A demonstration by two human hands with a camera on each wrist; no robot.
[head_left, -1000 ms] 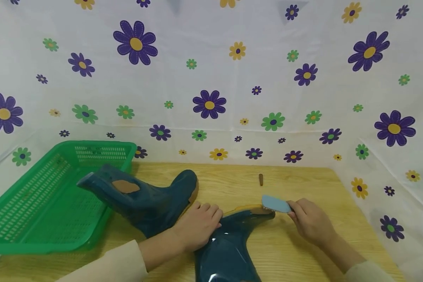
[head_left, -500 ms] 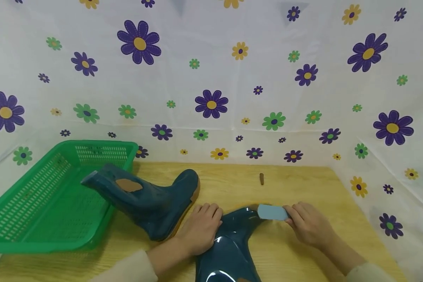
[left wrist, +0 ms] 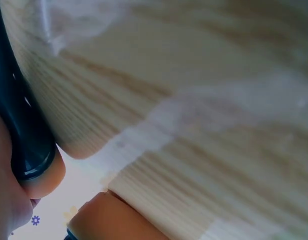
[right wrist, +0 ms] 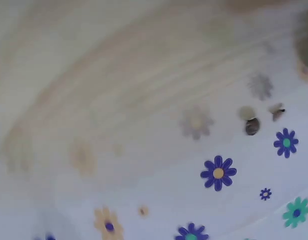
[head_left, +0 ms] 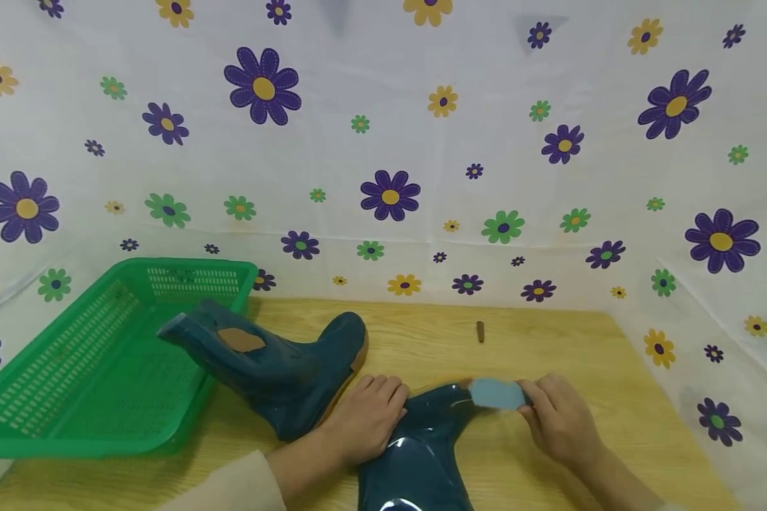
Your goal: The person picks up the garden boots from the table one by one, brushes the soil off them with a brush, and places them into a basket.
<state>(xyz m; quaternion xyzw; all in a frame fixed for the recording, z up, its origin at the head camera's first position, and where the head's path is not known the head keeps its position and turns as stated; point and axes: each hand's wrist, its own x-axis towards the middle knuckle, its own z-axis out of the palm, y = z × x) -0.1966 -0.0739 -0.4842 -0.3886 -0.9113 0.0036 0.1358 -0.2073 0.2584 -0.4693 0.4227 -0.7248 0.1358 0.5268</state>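
In the head view, a glossy dark blue rubber boot (head_left: 415,461) lies on the wooden table with its toe toward the right. My left hand (head_left: 371,419) grips it near the heel. My right hand (head_left: 562,422) holds a light blue brush (head_left: 497,394) by its dark end, with the brush's flat back facing up over the boot's toe; the bristles are hidden. A second blue boot (head_left: 281,362) with a tan patch lies left of my left hand. Part of a dark boot (left wrist: 28,135) shows at the left edge of the left wrist view.
A green perforated basket (head_left: 179,433) stands at the left, with the second boot's shaft over its rim. A small brown stick (head_left: 480,331) lies toward the back of the table (head_left: 569,341). A flowered white cloth (head_left: 332,156) rises behind and at both sides.
The brush has shifted left from the toe's tip onto its upper side and levelled out, so its bristles no longer show. My left hand keeps its hold on the boot.
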